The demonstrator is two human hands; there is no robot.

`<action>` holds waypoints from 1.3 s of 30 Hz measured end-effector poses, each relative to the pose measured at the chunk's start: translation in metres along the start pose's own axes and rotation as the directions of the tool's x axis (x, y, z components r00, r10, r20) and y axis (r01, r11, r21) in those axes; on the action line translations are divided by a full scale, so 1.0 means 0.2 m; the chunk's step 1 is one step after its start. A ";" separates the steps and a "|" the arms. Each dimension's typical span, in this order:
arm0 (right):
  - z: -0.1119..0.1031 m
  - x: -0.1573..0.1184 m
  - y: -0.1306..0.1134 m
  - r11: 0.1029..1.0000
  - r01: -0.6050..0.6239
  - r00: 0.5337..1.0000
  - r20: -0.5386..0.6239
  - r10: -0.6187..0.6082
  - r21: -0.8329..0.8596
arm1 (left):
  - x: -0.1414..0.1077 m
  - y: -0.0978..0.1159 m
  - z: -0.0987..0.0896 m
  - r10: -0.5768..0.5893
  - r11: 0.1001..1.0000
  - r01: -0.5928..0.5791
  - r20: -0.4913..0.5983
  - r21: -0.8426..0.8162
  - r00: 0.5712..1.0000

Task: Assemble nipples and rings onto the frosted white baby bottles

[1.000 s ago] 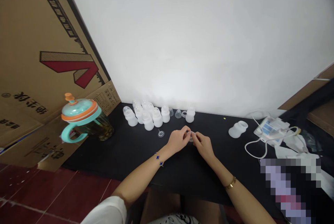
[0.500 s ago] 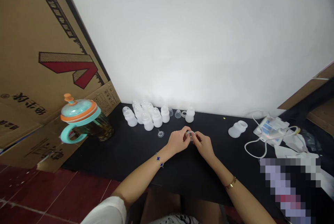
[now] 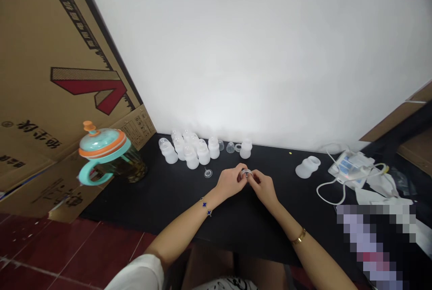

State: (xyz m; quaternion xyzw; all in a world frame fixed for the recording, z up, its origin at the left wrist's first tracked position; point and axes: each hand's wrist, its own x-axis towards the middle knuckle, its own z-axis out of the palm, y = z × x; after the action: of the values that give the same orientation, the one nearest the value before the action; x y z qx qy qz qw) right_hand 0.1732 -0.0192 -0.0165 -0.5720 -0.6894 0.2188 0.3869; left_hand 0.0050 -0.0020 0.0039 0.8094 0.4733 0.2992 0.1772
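Over the black table, my left hand (image 3: 231, 179) and my right hand (image 3: 263, 186) meet, both closed on a small whitish bottle ring (image 3: 246, 171). Fingers cover much of it, and a clear bit shows inside the ring. Left of my hands a clear silicone nipple (image 3: 208, 173) lies on the table. Beyond them stand two clear domed caps (image 3: 230, 147), a loose ring (image 3: 238, 147) and a white baby bottle (image 3: 246, 149). Several capped baby bottles (image 3: 192, 158) are grouped further left. An uncapped white bottle (image 3: 307, 167) lies tilted to the right.
A teal-and-orange lidded jug (image 3: 103, 146) with dark contents stands at the left by a large cardboard box (image 3: 67, 78). At the right are a white device (image 3: 351, 168) with a looped cable (image 3: 319, 193) and crumpled white bags (image 3: 381, 193). A white wall (image 3: 253, 56) rises behind the table.
The ring between my fingers has tilted slightly, and the clear part within it shows differently. My hands have stayed almost in place; the things on the table have not moved.
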 end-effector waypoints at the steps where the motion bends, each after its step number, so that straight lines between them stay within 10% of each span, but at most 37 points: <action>1: 0.00 0.00 0.00 1.000 0.003 1.000 0.004 -0.003 0.002 | 0.00 0.00 0.00 -0.002 1.000 0.002 0.003 0.000 1.000; 26: 0.01 -0.04 -0.04 0.974 0.186 0.974 0.152 -0.165 -0.132 | 0.05 -0.07 -0.03 -0.207 0.978 0.207 -0.031 -0.001 0.978; 32: 0.02 -0.02 -0.06 0.978 -0.008 0.994 0.111 -0.015 0.208 | 0.03 -0.06 -0.01 -0.164 0.985 0.161 -0.060 -0.057 0.985; 39: 0.05 0.03 0.00 0.754 -0.275 0.961 0.190 0.201 0.597 | 0.01 -0.06 0.01 -0.024 0.981 0.006 -0.094 -0.193 0.995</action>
State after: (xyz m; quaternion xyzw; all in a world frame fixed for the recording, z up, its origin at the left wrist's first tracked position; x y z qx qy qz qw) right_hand 0.1644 -0.0116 -0.0205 -0.4834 -0.5220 0.5119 0.4815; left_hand -0.0012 0.0061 -0.0033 0.7696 0.4562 0.3807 0.2338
